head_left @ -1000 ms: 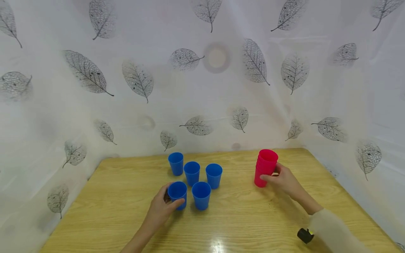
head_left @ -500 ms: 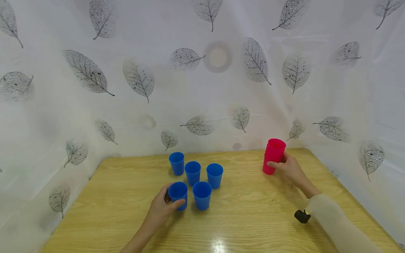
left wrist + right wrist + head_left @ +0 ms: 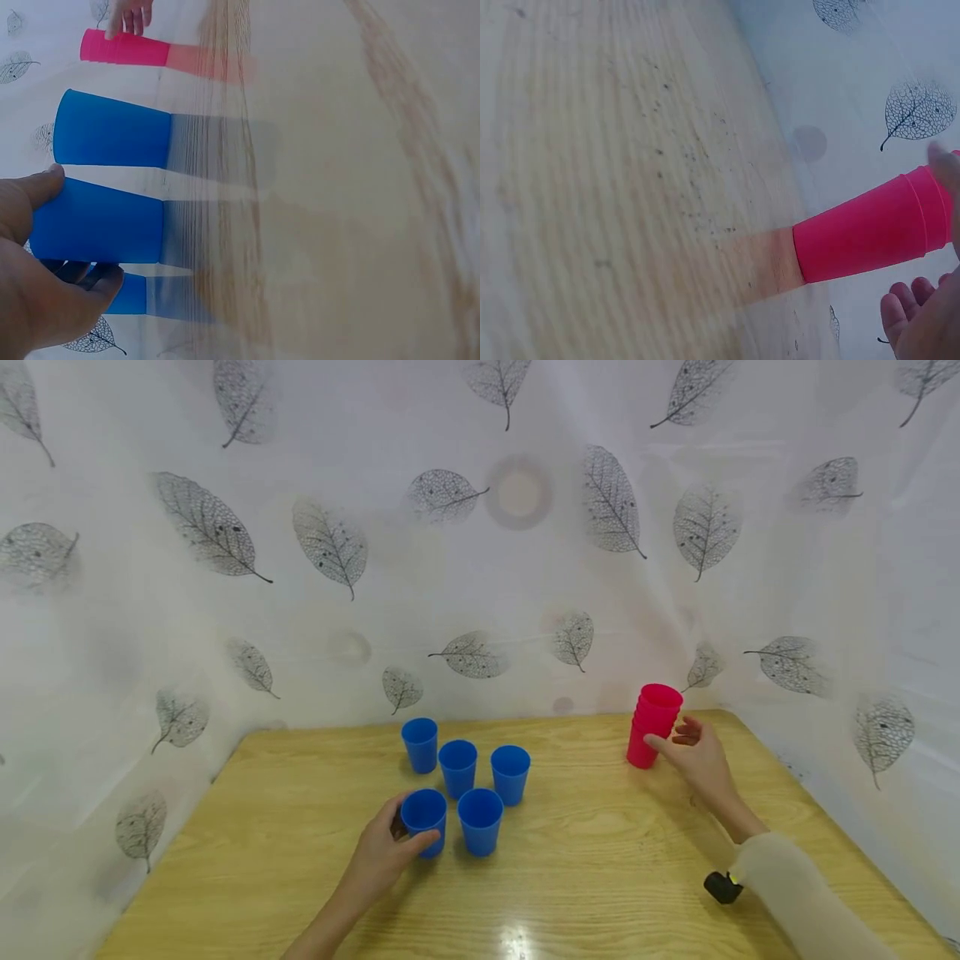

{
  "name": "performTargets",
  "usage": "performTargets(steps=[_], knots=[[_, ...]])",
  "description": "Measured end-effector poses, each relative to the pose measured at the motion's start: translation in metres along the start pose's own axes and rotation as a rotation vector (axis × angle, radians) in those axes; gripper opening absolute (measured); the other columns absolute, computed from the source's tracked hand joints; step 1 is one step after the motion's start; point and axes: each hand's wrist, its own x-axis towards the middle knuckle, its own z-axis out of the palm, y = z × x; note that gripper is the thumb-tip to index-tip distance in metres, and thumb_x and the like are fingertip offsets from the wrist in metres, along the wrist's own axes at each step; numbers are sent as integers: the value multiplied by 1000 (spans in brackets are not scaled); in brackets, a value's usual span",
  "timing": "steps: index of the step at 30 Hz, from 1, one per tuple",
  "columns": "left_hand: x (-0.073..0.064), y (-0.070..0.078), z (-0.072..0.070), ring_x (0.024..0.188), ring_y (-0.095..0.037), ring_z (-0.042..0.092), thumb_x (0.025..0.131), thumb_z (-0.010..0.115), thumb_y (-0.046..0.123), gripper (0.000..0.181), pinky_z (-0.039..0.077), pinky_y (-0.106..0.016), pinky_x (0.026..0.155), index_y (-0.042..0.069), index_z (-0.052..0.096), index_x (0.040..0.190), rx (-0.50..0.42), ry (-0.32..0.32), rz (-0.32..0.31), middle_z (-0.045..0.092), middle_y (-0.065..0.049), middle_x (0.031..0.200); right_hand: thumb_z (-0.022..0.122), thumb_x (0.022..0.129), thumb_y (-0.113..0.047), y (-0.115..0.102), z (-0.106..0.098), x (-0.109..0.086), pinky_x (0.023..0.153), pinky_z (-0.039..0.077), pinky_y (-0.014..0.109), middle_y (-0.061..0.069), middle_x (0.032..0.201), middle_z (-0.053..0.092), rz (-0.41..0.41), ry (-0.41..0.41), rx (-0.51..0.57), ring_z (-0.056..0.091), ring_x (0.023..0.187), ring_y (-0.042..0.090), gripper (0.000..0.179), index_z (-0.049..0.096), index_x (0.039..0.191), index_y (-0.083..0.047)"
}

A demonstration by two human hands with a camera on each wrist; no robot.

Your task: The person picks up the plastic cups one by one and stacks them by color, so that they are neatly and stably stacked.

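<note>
My left hand (image 3: 377, 857) holds a blue cup (image 3: 105, 223), thumb on one side and fingers on the other; the cup stands upright on the table. Close by on its right is another blue cup (image 3: 480, 825). Behind these two are three more blue cups, one at the middle (image 3: 457, 770), one at the right (image 3: 511, 778) and one at the far left (image 3: 419, 747). At the back right a stack of nested red cups (image 3: 649, 731) stands upright. My right hand (image 3: 703, 766) is beside it, fingers spread and apart from the stack in the right wrist view, thumb near its side.
The wooden table (image 3: 592, 877) ends at a back edge against a white leaf-print curtain (image 3: 480, 585), which also hangs along both sides. A small black device (image 3: 722, 887) sits at the right sleeve (image 3: 798, 889).
The right hand has carried the red stack back and to the right, set it down, and loosened its fingers from it. The left hand and the blue cups have stayed in place.
</note>
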Motion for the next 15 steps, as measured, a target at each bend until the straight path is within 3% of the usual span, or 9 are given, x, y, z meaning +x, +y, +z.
performTargets(steps=[3,6,10,15], knots=[[0,1,1,129,-44,57,91,82,15,68,49,-53,107,-10,47,144,6,-6,-1,58,-28,138,71,98,-44,-5,-3,-15,75,43,9,20,126,49,21,112,25,48,108,23,78,36,144,8],[0,2,1,130,-44,56,91,81,16,69,49,-53,107,-9,46,145,16,-9,-6,58,-28,139,65,101,-43,-10,-3,-27,73,45,11,11,115,50,9,135,54,49,96,13,65,42,135,8],[0,2,1,130,-43,56,91,82,16,69,49,-52,107,-9,46,145,17,-12,-10,58,-27,139,57,107,-38,-18,3,-43,78,52,15,12,113,54,-53,67,94,55,92,5,55,43,133,8],[1,1,3,128,-43,57,91,82,17,70,50,-51,106,-9,46,145,26,-14,2,59,-27,138,54,109,-29,-31,17,-61,84,53,17,14,124,54,-117,-58,145,57,99,0,49,43,138,9]])
